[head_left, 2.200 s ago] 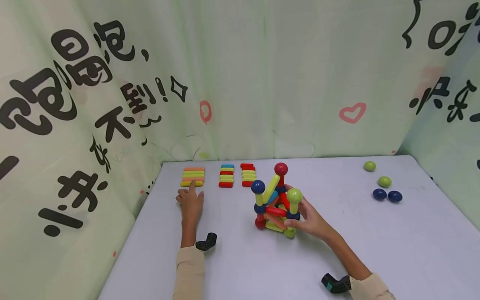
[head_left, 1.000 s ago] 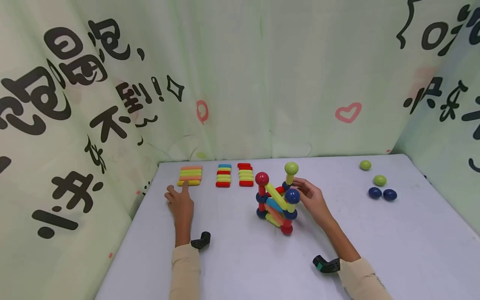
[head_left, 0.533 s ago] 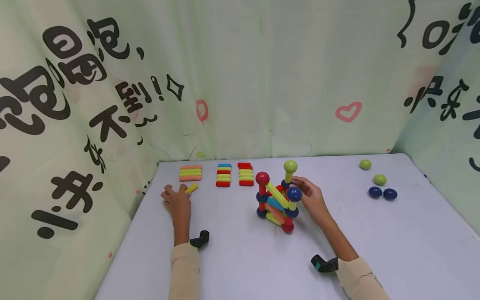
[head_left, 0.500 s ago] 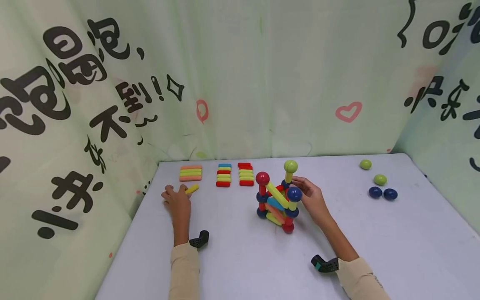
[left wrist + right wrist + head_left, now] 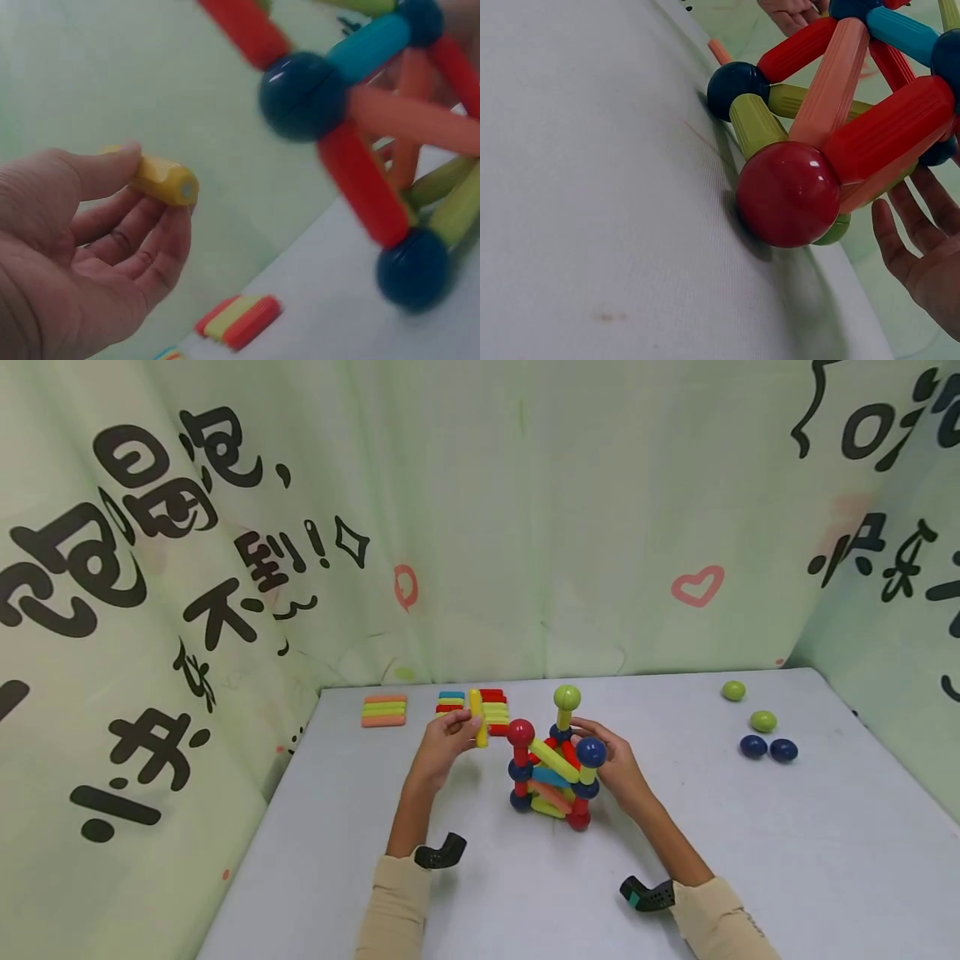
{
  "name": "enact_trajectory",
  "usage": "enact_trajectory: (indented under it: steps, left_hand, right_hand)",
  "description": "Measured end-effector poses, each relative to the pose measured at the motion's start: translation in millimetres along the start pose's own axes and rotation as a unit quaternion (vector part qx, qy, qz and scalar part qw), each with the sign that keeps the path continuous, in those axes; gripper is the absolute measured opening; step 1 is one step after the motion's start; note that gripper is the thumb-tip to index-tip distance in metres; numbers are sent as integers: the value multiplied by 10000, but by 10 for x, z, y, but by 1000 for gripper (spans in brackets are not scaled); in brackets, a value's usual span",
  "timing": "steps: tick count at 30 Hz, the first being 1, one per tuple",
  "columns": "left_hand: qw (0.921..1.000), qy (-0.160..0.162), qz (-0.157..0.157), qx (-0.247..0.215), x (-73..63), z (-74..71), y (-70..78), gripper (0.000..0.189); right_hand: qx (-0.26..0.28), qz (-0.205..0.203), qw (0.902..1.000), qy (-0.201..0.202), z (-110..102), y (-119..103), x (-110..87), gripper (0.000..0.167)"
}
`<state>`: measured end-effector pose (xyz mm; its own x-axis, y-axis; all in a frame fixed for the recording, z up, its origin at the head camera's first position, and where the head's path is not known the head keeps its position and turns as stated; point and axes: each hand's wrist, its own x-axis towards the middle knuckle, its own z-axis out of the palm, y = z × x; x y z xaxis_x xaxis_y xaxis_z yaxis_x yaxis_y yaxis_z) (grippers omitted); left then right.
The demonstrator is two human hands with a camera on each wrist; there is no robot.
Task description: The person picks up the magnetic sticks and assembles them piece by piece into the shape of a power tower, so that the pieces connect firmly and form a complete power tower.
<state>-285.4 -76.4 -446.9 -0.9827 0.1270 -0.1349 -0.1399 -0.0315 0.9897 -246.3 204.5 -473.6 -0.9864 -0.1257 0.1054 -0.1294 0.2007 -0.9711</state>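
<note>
My left hand (image 5: 442,752) pinches a yellow magnetic rod (image 5: 477,718) between thumb and fingers, held upright above the table, left of the ball-and-rod structure (image 5: 551,777). In the left wrist view the same yellow rod (image 5: 166,180) shows a metal disc at its end. The structure stands on the table, built of coloured rods and red, blue and green balls. My right hand (image 5: 615,772) holds its far right side, fingers at the far corner post. In the right wrist view several fingers (image 5: 919,236) are loosely bent by the structure; the thumb is hidden.
A group of orange and green rods (image 5: 384,711) lies at the back left. Two more rod groups, one topped by a blue rod (image 5: 452,695), lie behind my left hand. Green balls (image 5: 763,721) and blue balls (image 5: 783,750) rest at the right. A curtain (image 5: 600,527) hangs behind.
My left hand has taken the yellow rod from the left group, lifted it and carried it right, beside the structure. Earlier the structure was turned, and my right hand shifted to its far side.
</note>
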Motion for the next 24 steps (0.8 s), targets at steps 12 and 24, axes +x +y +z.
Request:
enact_trajectory:
  steps: [12,24]
  left_hand:
    - [9943,-1040,221,-28,-107,466,-34,38]
    - [9913,-1299,204,-90,-146,546,-54,32]
  right_hand:
    - [-94,-398,9991,-101,63,-35,61,44]
    - [364,-505,9977,252,133,-116,169,41]
